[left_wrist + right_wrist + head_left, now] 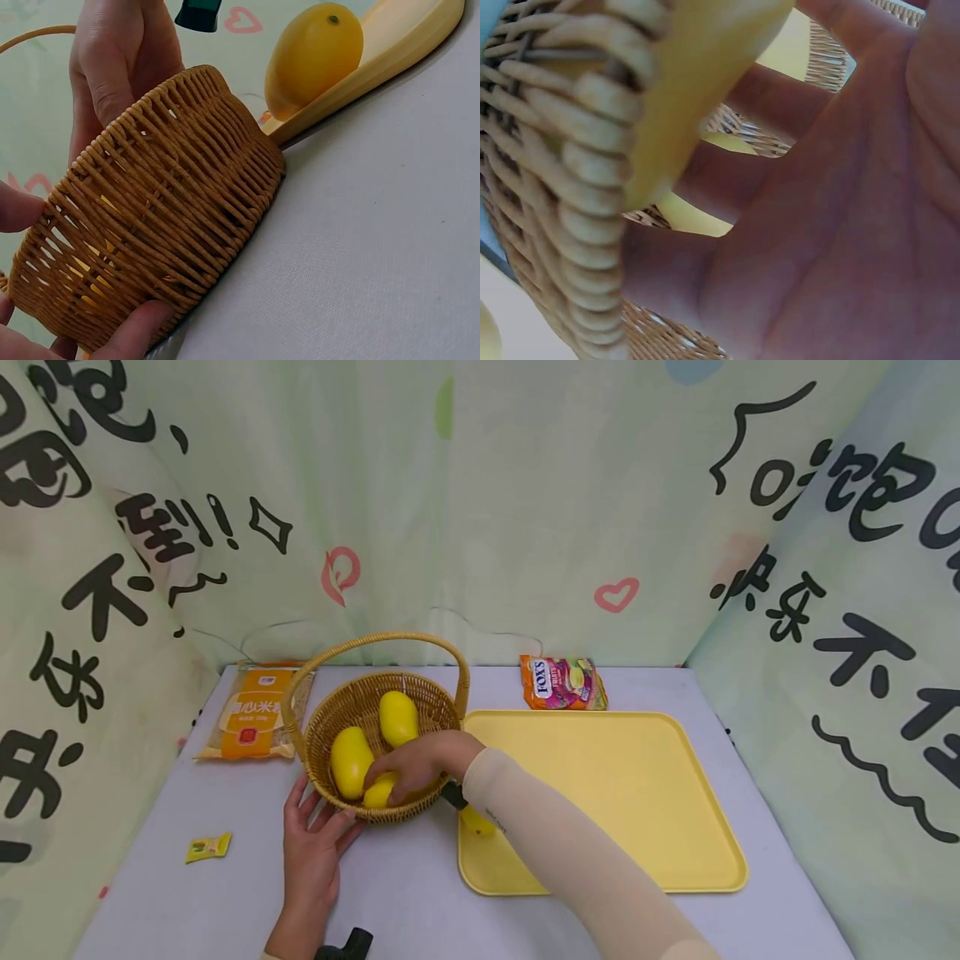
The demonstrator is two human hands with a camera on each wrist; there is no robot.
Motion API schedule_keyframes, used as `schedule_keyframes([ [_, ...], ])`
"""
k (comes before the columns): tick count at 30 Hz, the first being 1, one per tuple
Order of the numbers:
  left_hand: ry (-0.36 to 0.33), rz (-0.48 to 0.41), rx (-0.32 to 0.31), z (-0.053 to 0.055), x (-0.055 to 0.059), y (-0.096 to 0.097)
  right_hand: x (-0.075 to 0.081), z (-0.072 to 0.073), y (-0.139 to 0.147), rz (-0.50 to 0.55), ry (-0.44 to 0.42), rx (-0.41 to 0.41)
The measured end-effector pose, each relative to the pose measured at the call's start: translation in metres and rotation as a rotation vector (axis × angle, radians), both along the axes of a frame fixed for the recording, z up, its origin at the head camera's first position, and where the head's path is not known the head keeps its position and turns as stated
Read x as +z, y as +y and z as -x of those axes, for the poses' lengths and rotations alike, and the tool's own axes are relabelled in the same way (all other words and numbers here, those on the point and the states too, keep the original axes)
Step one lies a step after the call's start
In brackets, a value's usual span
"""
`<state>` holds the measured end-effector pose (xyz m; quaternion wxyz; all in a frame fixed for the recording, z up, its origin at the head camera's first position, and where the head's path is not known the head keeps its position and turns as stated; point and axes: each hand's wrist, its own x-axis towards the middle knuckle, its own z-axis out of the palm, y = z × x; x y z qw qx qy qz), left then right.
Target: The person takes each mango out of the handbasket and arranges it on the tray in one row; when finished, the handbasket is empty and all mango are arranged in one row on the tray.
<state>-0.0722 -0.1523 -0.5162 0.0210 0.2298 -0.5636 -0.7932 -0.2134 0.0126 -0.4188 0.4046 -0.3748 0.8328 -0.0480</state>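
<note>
A wicker basket point(420, 693) with a tall handle holds yellow mangoes, two of them, an upper mango point(398, 718) and a left mango point(352, 762), in plain sight. My right hand point(420, 764) reaches inside over the front rim and grips another mango point(381, 790), its fingers bent around it. Up close, that mango point(697, 75) lies between my fingers and the woven rim; the fingertips are hidden. With fingers spread and fairly straight, my left hand point(315, 835) touches the basket's outer front-left wall. One more mango point(315, 64) rests on the yellow tray point(600, 802), partly behind my right forearm.
Left of the basket lies an orange-and-clear snack bag point(251, 714). A small yellow wrapped packet point(208, 847) is nearer the front left. Behind the tray stands a purple-and-orange candy bag point(564, 683). Printed curtains point(487, 527) enclose the white table point(405, 893).
</note>
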Motion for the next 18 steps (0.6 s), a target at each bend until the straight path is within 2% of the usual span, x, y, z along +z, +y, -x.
schedule_keyframes([
  [18, 0.010, 0.003, 0.001, -0.0003, 0.0000, 0.0008, -0.0059, 0.0036, 0.0049, 0.039, 0.001, 0.014],
])
